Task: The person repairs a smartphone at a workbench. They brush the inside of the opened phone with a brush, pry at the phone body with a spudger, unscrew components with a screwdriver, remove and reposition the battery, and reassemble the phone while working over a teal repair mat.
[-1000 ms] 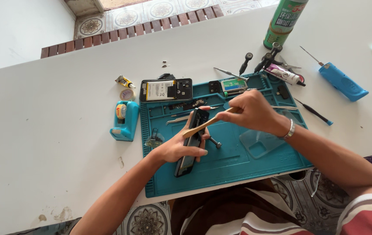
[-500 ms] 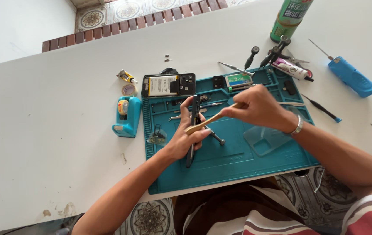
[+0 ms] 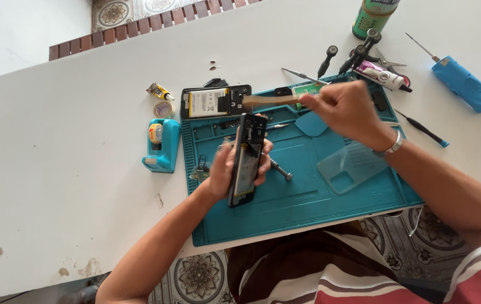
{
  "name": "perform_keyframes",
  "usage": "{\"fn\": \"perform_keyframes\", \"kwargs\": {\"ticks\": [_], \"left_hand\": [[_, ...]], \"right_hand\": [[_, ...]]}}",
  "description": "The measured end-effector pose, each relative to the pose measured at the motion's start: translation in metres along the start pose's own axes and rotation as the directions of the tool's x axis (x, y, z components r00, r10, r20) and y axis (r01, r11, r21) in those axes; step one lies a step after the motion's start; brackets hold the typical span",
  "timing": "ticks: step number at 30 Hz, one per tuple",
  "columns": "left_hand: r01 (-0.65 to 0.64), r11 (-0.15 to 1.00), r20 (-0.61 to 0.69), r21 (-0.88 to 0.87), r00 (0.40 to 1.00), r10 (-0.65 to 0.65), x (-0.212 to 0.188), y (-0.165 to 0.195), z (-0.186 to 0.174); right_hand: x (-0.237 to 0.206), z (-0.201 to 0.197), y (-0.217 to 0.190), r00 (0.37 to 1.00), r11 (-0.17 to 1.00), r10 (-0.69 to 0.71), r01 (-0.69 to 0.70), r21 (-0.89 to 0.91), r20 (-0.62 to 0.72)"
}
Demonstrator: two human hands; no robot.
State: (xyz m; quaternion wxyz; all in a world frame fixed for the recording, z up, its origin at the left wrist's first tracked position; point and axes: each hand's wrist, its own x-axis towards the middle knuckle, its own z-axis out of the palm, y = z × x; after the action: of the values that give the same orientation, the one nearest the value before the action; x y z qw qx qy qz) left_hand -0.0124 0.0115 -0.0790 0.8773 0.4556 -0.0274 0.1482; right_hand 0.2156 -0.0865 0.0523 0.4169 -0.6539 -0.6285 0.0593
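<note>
My left hand (image 3: 230, 169) grips an opened black phone body (image 3: 246, 160), lifted on edge above the teal work mat (image 3: 308, 197). My right hand (image 3: 344, 110) is closed on a thin wooden-handled tool (image 3: 268, 102), which points left over the top of the mat, blurred by motion. The tool's tip hangs just above the phone's upper end, near a second phone part with a white battery (image 3: 215, 102) lying at the mat's far-left corner. A clear phone case (image 3: 350, 166) lies on the mat under my right wrist.
A teal tape dispenser (image 3: 161, 145) stands left of the mat, with a small glue tube (image 3: 159, 90) behind it. Screwdrivers (image 3: 326, 59), a green can (image 3: 373, 17), a white tube (image 3: 384, 76) and a blue electric tool (image 3: 466, 83) lie at the back right. A loose screwdriver bit (image 3: 280, 170) rests on the mat.
My left hand has lifted the phone body off the mat and stood it on edge. My right hand with the wooden-handled tool has pulled up and away to the right.
</note>
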Motion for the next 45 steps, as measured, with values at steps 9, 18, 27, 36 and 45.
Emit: {"fn": "perform_keyframes", "kwargs": {"ticks": [9, 18, 27, 36, 45], "left_hand": [[-0.181, 0.947, -0.052, -0.264, 0.984, 0.173, 0.003, 0.034, -0.001], [-0.313, 0.926, -0.293, -0.212, 0.924, 0.245, -0.001, 0.065, -0.006], [-0.369, 0.863, -0.22, -0.345, 0.926, 0.309, 0.005, 0.062, -0.003], [-0.424, 0.905, -0.326, -0.04, 0.862, 0.389, 0.003, 0.064, -0.009], [-0.44, 0.889, -0.287, -0.126, 0.874, 0.391, 0.002, 0.07, -0.013]], "right_hand": [[0.004, -0.007, 0.008, 0.996, 0.999, 0.043, -0.04, -0.036, 0.072], [0.002, -0.012, 0.015, 0.945, 0.942, 0.0, 0.11, -0.316, 0.327], [-0.007, -0.001, 0.014, 0.932, 0.785, -0.249, 0.353, -0.509, 0.263], [-0.054, 0.047, 0.001, 0.778, 0.815, -0.494, 0.57, -0.105, 0.389], [-0.056, 0.051, 0.017, 0.802, 0.916, -0.294, 0.392, -0.087, 0.52]]}}
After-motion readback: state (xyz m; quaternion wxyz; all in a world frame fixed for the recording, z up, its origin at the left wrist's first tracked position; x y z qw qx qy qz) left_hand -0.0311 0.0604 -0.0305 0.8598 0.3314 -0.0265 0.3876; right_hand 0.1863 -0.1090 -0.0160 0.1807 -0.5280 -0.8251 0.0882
